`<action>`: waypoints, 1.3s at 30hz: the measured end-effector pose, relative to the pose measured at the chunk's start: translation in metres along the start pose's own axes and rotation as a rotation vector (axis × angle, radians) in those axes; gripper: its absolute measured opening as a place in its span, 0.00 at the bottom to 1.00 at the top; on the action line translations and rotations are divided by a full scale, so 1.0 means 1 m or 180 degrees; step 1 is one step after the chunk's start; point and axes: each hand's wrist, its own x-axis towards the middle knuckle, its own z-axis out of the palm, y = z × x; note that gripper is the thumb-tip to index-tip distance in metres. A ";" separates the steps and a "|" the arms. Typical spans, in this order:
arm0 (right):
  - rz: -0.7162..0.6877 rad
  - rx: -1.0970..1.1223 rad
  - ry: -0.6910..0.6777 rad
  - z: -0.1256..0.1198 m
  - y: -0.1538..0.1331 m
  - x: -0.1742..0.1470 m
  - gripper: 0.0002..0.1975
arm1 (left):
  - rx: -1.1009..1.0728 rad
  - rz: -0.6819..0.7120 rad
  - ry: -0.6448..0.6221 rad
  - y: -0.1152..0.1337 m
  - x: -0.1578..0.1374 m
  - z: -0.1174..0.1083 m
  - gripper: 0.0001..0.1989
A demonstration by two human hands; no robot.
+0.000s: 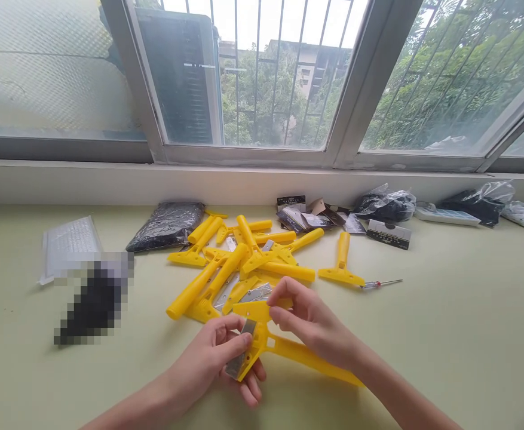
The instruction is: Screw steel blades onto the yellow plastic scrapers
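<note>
My left hand (219,352) is closed round the head of a yellow scraper (306,356), its thumb pressing on a grey metal blade plate (239,352) at the head's edge. The scraper's long handle slants to the lower right, passing beneath my right wrist. At the far end of the head my right hand (300,316) is closed in a pinch of thumb and forefinger. Whatever is between those fingertips is too small to make out. Just behind lies a heap of yellow scrapers and scraper parts (237,257), with metal plates (260,292) among them.
Right of the heap lie a single yellow scraper (342,266) and a small screwdriver (382,284). Black-and-white packaging cards (389,234), black plastic bags (167,226) and a clear bag (71,245) lie along the back and left. The green table (459,334) ends at a window ledge (244,186).
</note>
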 end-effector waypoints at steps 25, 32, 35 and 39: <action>0.0371 0.0489 -0.0237 -0.001 0.004 0.005 0.17 | -0.0050 -0.0022 -0.0198 0.001 0.001 -0.005 0.18; -0.0150 -0.0513 -0.0272 -0.005 0.001 0.005 0.12 | -0.0074 -0.0088 -0.0264 0.004 0.001 -0.005 0.17; -0.0751 -0.1195 -0.0276 -0.007 -0.001 0.002 0.10 | 0.0019 -0.0166 -0.0360 0.005 0.000 -0.007 0.16; -0.1199 -0.1955 -0.0560 -0.004 -0.005 -0.002 0.12 | 0.0188 -0.0207 -0.0517 0.005 0.000 -0.008 0.14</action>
